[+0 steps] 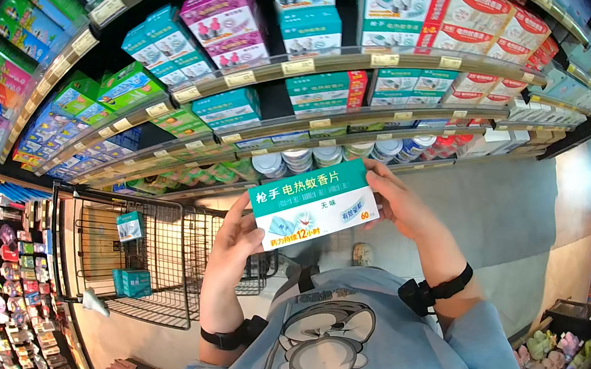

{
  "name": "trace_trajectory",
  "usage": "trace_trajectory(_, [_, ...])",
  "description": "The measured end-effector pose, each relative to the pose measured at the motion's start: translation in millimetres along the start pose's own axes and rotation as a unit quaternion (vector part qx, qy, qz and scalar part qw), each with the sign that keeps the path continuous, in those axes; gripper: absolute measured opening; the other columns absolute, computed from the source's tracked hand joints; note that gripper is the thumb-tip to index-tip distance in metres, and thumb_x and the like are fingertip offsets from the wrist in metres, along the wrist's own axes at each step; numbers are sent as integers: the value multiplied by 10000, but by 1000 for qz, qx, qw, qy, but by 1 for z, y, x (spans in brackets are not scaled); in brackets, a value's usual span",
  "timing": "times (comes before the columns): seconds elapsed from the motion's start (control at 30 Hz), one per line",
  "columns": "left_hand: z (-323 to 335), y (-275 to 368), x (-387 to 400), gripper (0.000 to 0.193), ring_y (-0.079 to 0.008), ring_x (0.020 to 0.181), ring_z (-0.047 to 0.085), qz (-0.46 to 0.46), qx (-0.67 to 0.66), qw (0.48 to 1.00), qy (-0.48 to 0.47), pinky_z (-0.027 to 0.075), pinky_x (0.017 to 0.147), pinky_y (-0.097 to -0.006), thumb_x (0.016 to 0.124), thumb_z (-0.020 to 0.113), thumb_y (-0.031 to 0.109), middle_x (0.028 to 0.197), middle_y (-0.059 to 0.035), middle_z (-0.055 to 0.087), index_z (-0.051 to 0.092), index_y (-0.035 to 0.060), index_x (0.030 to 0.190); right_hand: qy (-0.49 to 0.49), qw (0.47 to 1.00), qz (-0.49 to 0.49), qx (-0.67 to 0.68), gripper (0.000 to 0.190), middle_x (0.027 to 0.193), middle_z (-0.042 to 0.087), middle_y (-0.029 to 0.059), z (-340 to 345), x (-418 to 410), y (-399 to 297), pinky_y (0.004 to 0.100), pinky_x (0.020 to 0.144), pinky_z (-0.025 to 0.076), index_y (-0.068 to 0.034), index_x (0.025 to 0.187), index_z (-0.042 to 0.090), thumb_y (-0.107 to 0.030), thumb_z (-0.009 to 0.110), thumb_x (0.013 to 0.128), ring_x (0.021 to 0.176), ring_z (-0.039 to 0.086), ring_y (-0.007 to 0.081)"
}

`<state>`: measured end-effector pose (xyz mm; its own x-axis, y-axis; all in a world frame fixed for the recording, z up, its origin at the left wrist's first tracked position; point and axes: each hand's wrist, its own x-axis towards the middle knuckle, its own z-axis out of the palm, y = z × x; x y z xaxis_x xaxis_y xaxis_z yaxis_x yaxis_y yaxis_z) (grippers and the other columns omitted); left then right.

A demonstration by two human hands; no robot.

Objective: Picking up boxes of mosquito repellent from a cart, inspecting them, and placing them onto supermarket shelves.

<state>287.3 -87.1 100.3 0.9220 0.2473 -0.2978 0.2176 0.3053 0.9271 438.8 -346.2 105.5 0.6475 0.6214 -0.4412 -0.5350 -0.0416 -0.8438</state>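
Between my two hands I hold a long flat carton of electric mosquito-repellent mats (315,204), teal along its top and white below, its printed front turned up towards me and its right end tilted higher. My left hand (240,230) grips the lower left end, thumb on the front face. At the upper right end, my right hand (392,197) has its fingers around the edge. Black bands sit on both forearms. To the left stands a black wire shopping cart (163,256), with a teal-and-white box (130,226) and teal boxes (131,282) inside it.
Ahead, a curved store shelf (328,63) carries teal, purple, red and green boxes above several round tubs (327,155). Small packaged goods (15,271) hang on a rack at the left. Plush slippers (553,353) fill a bin at the lower right, beside the grey tiled floor (497,222).
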Motion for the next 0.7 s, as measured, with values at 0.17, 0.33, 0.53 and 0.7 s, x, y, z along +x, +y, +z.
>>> trace_trajectory(0.17, [51,-11,0,665,-264,1004,626,8,22,1000,-4,571,733,-373,813,547,63,1185,-188,571,307,53,1433,-16,1000,-21,3,598,1101,590,58,-47,-22,-1,282,569,545,-123,1424,291,-415,478,937,909,622,147])
trace_trajectory(0.33, [88,-21,-4,706,-189,1035,574,-22,17,1000,-14,508,773,-302,833,610,44,1237,-168,550,266,52,1449,-9,1000,-14,9,555,1110,585,53,-80,-42,0,293,572,539,-132,1411,324,-391,473,943,926,609,147])
trace_trajectory(0.53, [124,-33,-15,698,-176,990,578,-24,42,999,5,492,706,-262,837,623,49,1185,-159,569,275,66,1443,-18,1000,-12,9,546,1102,591,63,-112,-53,5,292,555,544,-128,1403,340,-382,482,941,884,625,159])
trace_trajectory(0.7, [145,-33,-28,663,-166,973,583,-37,48,998,13,502,723,-260,852,638,134,1174,-155,573,308,106,1426,-25,1000,0,1,504,1080,599,67,-125,-59,6,307,537,553,-119,1373,376,-356,481,940,864,636,163])
